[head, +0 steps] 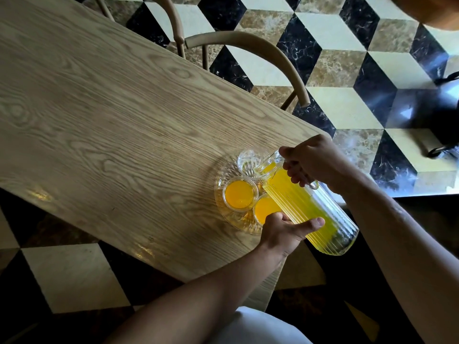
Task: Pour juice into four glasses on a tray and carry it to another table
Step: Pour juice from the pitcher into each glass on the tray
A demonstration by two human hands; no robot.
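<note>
Yellow juice fills most of the ribbed clear pitcher (308, 207) that you tip, spout down, over a cut-glass tray (223, 212) near the corner of a pale wooden table (99, 120). Your right hand (315, 165) curls round the pitcher's handle, while your left hand (288, 227) cups the lower body from beneath, thumb pressed along the ribbed wall. The spout hangs just above an empty glass (248, 160) at the far side of the tray. Two filled glasses stand on the tray: one (239, 193) toward the left, another (264, 207) just beside it and partly hidden behind the pitcher and your left hand. A fourth glass cannot be made out. Beyond the table's edge stand curved-back wooden chairs (248, 43) on a floor (347, 70) of black, cream and brown marble tiles.
</note>
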